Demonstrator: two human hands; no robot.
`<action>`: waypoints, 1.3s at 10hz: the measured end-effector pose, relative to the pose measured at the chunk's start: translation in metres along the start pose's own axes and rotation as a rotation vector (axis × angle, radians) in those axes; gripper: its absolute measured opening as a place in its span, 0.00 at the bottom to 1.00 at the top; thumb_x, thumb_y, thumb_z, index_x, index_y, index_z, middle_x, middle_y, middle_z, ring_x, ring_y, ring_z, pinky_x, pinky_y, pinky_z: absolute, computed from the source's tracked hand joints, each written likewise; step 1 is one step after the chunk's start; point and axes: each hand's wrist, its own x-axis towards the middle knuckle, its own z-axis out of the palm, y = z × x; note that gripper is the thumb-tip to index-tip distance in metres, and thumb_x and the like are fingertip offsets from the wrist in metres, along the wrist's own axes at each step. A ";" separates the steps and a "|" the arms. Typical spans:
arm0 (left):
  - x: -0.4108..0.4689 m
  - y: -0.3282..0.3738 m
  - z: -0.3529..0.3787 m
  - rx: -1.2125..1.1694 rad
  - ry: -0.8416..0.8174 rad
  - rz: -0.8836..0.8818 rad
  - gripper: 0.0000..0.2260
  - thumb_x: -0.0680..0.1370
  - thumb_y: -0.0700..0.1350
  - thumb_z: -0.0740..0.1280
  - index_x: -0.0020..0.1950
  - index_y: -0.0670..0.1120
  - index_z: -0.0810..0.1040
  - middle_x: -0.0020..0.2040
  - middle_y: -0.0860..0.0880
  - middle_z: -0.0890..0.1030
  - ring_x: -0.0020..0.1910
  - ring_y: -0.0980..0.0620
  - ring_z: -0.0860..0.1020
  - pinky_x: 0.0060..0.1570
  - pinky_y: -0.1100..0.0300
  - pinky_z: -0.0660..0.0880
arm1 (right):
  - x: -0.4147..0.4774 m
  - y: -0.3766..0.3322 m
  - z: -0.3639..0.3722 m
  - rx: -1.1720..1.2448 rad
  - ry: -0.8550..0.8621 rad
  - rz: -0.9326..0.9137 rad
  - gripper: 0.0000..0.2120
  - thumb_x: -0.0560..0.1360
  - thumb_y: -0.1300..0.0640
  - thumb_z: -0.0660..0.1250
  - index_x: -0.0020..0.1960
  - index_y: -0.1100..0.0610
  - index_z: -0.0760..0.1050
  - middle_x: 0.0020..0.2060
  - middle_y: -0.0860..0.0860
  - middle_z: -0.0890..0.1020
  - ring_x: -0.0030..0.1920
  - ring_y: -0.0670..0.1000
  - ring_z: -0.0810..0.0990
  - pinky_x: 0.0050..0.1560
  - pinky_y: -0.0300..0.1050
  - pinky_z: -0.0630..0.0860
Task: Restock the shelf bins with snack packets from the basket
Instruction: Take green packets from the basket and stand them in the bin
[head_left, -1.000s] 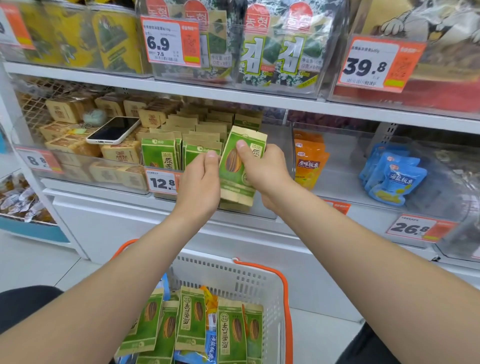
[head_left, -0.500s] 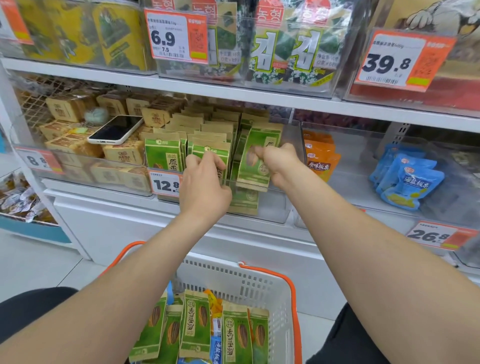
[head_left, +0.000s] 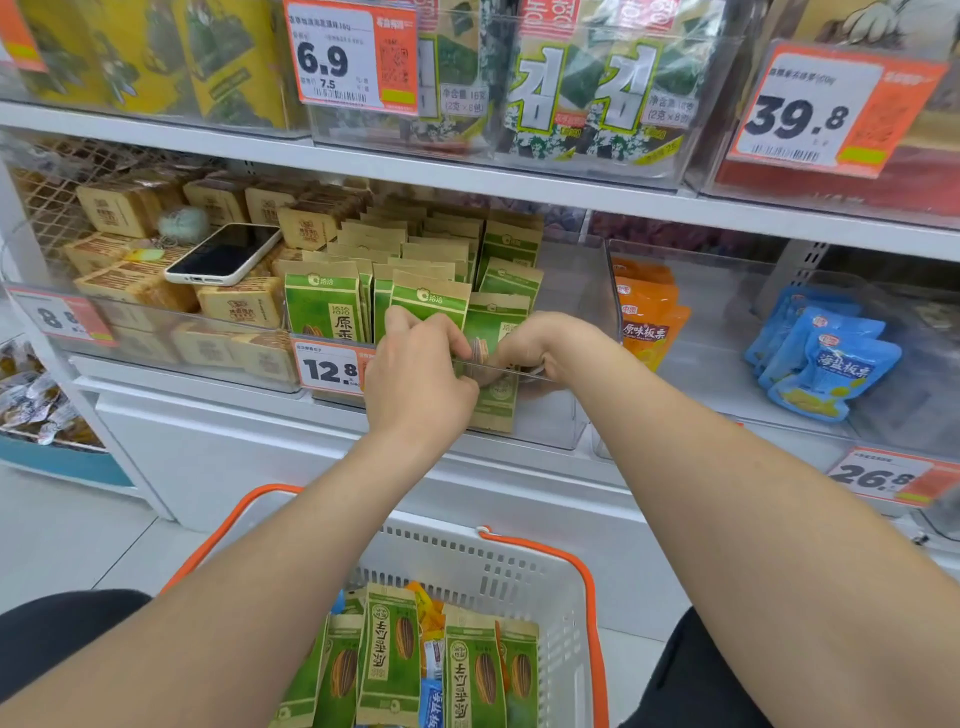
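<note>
A black phone with a white edge (head_left: 223, 254) lies on the tan paper packs (head_left: 239, 304) in the bin to the left. Orange pouches (head_left: 649, 322) and blue pouches (head_left: 826, 364) sit in bins to the right. A white price tag that says 12.8 (head_left: 330, 370) hangs just beside my left hand (head_left: 415, 374). Rows of green packets (head_left: 322, 306) stand in the clear plastic bin (head_left: 561, 421), and its see-through front wall covers the low part of the green and tan seed packet (head_left: 496, 395). That packet stands upright next to the rows, between my two hands. My left hand curls its fingers and pinches the packet's left edge. My right hand (head_left: 535, 348) reaches over the wall and grips its right side. Both my arms are stretched out. Under them is the white plastic basket with orange handles (head_left: 498, 566), with more seed packs (head_left: 389, 654) inside.
</note>
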 end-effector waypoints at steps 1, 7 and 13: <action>0.000 -0.001 0.000 0.031 0.014 0.012 0.14 0.72 0.41 0.75 0.50 0.57 0.77 0.54 0.52 0.67 0.45 0.46 0.76 0.46 0.52 0.73 | 0.008 -0.003 0.000 -0.011 0.125 -0.080 0.29 0.68 0.59 0.82 0.66 0.62 0.77 0.63 0.54 0.80 0.62 0.57 0.80 0.64 0.52 0.78; 0.007 -0.007 -0.007 0.180 0.005 0.075 0.11 0.73 0.44 0.77 0.50 0.55 0.78 0.53 0.50 0.71 0.46 0.45 0.75 0.41 0.53 0.70 | 0.045 -0.015 -0.011 0.291 0.433 -0.146 0.65 0.63 0.51 0.86 0.83 0.55 0.43 0.78 0.59 0.64 0.76 0.60 0.69 0.73 0.56 0.71; 0.006 -0.012 -0.006 0.212 0.034 0.119 0.13 0.74 0.44 0.76 0.54 0.51 0.76 0.54 0.48 0.74 0.46 0.45 0.76 0.41 0.51 0.71 | 0.038 -0.010 -0.008 0.549 0.153 -0.137 0.36 0.59 0.61 0.77 0.67 0.59 0.77 0.70 0.57 0.77 0.69 0.61 0.75 0.69 0.62 0.73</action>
